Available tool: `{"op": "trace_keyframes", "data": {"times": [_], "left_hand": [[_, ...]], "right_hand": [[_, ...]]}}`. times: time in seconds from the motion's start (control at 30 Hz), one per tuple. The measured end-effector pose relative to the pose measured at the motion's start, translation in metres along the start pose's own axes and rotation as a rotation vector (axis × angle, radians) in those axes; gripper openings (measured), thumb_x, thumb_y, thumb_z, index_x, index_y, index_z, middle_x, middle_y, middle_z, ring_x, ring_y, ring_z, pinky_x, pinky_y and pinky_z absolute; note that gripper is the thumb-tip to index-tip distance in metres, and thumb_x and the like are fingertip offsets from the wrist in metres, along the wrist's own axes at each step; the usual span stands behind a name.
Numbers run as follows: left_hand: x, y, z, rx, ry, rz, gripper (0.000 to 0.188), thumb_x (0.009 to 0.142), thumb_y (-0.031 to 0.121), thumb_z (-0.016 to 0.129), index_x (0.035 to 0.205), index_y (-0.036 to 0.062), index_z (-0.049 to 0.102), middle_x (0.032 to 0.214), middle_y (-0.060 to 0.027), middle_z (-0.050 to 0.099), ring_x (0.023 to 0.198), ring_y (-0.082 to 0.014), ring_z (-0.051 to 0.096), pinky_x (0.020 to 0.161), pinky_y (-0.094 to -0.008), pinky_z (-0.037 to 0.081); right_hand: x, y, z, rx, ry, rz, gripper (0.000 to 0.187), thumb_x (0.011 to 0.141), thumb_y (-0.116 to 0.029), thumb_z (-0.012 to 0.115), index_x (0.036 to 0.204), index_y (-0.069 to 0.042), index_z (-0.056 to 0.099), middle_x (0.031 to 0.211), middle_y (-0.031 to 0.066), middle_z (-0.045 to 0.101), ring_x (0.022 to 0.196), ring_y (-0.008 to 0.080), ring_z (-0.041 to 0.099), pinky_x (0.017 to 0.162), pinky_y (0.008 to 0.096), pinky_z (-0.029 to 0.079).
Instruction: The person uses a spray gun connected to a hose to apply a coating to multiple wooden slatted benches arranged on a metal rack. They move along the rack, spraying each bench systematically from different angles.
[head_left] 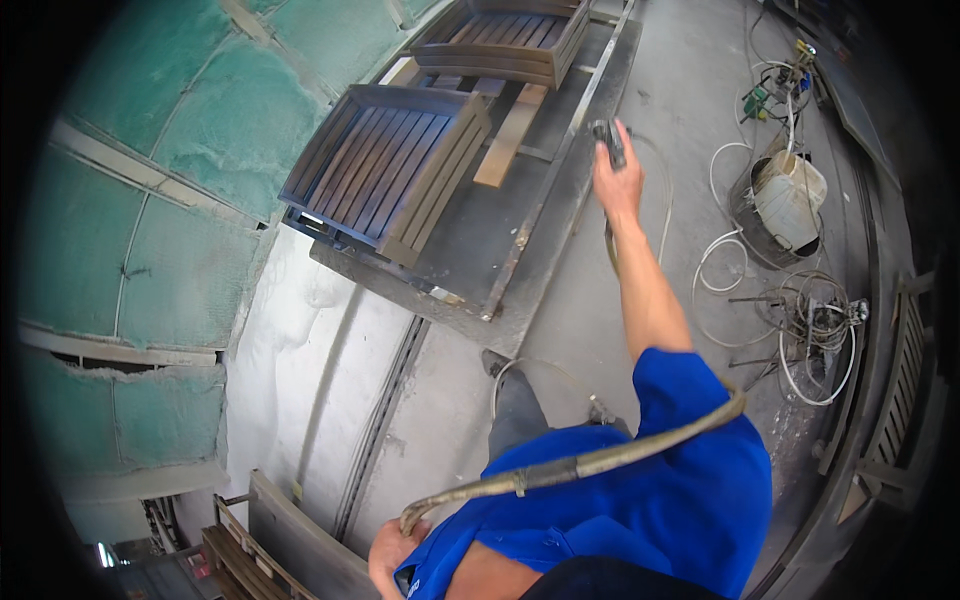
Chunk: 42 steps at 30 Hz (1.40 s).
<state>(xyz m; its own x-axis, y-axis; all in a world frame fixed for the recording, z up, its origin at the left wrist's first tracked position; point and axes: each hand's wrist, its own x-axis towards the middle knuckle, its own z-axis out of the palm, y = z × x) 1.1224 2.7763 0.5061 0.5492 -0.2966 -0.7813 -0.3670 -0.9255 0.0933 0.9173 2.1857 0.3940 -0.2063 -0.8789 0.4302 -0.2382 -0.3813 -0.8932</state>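
My right hand [620, 185] is stretched forward at the end of a bare forearm, closed around a dark spray gun [606, 140]. A thin hose hangs from near the gun. Low at the front of my body, my left hand [394, 552] is closed on a thick, stained hose [590, 461], which runs across my blue shirt and over my right upper arm. Left of the gun, a dark slatted wooden furniture piece [385, 165] rests on a low platform [465, 245]. A second slatted piece [500, 45] stands behind it.
Green panels [140, 240] line the left wall. Loose wooden boards [510, 135] lie on the platform. To the right, a bucket holds a whitish plastic container [788, 195], beside coiled hoses [815, 315] on the grey floor. A floor rail [380, 425] runs near my feet.
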Motion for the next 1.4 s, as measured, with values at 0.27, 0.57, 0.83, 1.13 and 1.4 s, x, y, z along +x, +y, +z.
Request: {"op": "trace_keyframes", "data": {"times": [0.27,0.57,0.83,1.13,1.4], "left_hand": [[0.098,0.039,-0.127,-0.069,-0.212,-0.074,0.032,0.094,0.037,0.069,0.103,0.0074,0.078,0.095,-0.0245,0.073,0.094,-0.0372,0.073,0.084,-0.0458,0.054],[0.166,0.045,-0.199,-0.016,-0.254,-0.041,0.032,0.094,0.037,0.069,0.103,0.0072,0.077,0.095,-0.0245,0.073,0.094,-0.0381,0.073,0.084,-0.0465,0.054],[0.191,0.054,-0.205,0.013,-0.25,0.036,0.033,0.094,0.038,0.068,0.103,0.0071,0.077,0.095,-0.0246,0.073,0.094,-0.0388,0.072,0.084,-0.0471,0.054],[0.17,0.078,-0.168,0.012,-0.197,0.075,0.033,0.095,0.038,0.068,0.102,0.0069,0.076,0.094,-0.0246,0.073,0.094,-0.0397,0.072,0.083,-0.0479,0.054],[0.122,0.127,-0.104,0.002,-0.147,0.051,0.034,0.095,0.039,0.067,0.102,0.0067,0.076,0.094,-0.0247,0.073,0.094,-0.0405,0.071,0.083,-0.0485,0.054]], "right_hand": [[0.091,0.008,0.222,-0.161,-0.032,-0.037,0.053,0.096,-0.019,0.066,0.148,-0.018,0.057,0.121,0.0226,0.073,0.114,0.0387,0.069,0.099,0.044,0.054],[0.081,-0.03,0.343,-0.007,-0.112,0.073,0.054,0.095,-0.02,0.068,0.148,-0.021,0.057,0.12,0.0246,0.072,0.115,0.042,0.068,0.1,0.0448,0.053],[0.043,-0.032,0.214,-0.151,0.215,0.127,0.054,0.097,-0.013,0.063,0.15,-0.01,0.054,0.122,0.0252,0.071,0.115,0.0384,0.069,0.1,0.0428,0.052],[0.025,0.001,0.19,-0.104,0.033,0.141,0.054,0.096,-0.015,0.065,0.149,-0.012,0.055,0.133,0.0216,0.068,0.125,0.0379,0.065,0.107,0.0424,0.05],[0.059,0.037,0.174,-0.086,-0.029,0.296,0.057,0.096,-0.019,0.066,0.152,-0.021,0.053,0.115,0.021,0.071,0.108,0.0394,0.069,0.096,0.0465,0.053]]}}
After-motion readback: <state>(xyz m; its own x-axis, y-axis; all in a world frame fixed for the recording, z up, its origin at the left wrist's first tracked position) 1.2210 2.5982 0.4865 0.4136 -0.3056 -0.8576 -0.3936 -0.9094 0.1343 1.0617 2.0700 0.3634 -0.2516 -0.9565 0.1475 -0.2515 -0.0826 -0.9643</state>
